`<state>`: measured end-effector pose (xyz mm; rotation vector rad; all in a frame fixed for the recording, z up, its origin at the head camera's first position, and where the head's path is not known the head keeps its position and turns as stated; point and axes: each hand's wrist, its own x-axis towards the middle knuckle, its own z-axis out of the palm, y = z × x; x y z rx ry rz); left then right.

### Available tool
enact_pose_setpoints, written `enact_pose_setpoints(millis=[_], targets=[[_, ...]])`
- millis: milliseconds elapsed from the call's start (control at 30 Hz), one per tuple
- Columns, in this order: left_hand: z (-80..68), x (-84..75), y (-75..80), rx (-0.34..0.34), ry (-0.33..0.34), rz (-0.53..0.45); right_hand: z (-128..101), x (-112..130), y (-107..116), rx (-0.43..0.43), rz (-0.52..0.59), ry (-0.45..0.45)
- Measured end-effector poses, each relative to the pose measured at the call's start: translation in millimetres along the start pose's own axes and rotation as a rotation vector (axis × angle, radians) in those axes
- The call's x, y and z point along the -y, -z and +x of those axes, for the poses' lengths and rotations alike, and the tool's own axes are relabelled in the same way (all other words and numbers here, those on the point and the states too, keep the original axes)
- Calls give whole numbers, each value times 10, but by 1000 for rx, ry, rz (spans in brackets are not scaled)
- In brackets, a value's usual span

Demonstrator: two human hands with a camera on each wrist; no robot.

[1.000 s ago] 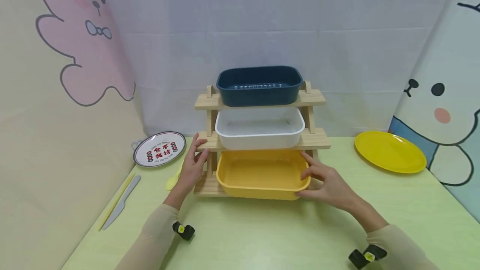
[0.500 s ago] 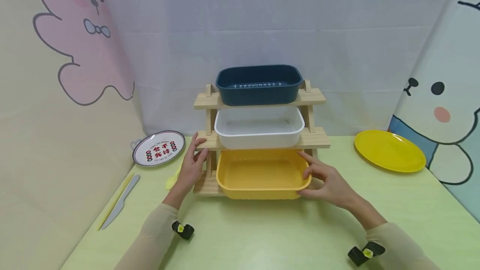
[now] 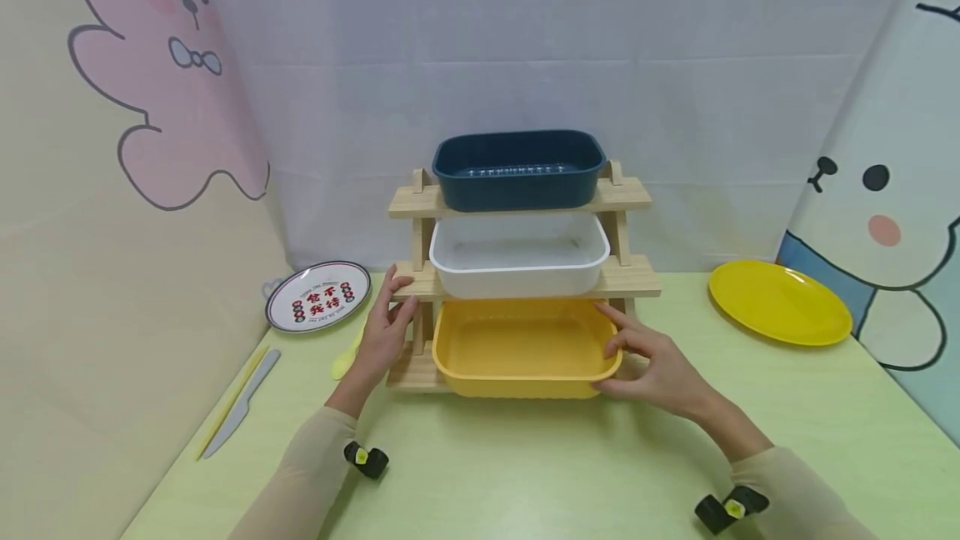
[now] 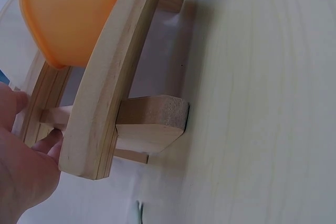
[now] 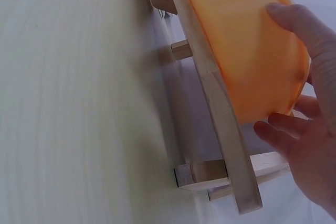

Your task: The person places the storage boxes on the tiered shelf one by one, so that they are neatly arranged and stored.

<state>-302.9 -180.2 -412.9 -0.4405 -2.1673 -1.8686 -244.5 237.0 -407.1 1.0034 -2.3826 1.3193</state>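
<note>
A three-tier wooden rack (image 3: pixel 633 276) stands on the table. My left hand (image 3: pixel 384 338) grips the left end of its middle shelf. In the left wrist view, that left hand (image 4: pixel 26 156) is partly cut off at the frame's edge. On the lowest shelf sits a yellow plastic bin (image 3: pixel 525 348), with nothing in it. My right hand (image 3: pixel 660 365) holds the bin's right end, the thumb at the front lower corner and the fingers along the side and rim. The right wrist view shows the thumb of the right hand (image 5: pixel 315 124) against the bin's front.
A white bin (image 3: pixel 520 282) fills the middle shelf and a dark blue bin (image 3: pixel 520 190) the top one. To the left lie a printed plate (image 3: pixel 318 297), a pale yellow spoon (image 3: pixel 342 363), a grey knife (image 3: pixel 242 407) and a yellow stick (image 3: pixel 231 405). A yellow plate (image 3: pixel 780 304) lies at right.
</note>
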Motion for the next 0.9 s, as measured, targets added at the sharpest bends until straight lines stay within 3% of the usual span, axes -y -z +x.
enact_pose_setpoints(millis=[433,900], targets=[[-2,8,0,-2,0,9,-4,-31,11,27,83,-27],[0,25,19,-6,-9,17,15,-46,-20,12,74,-10]])
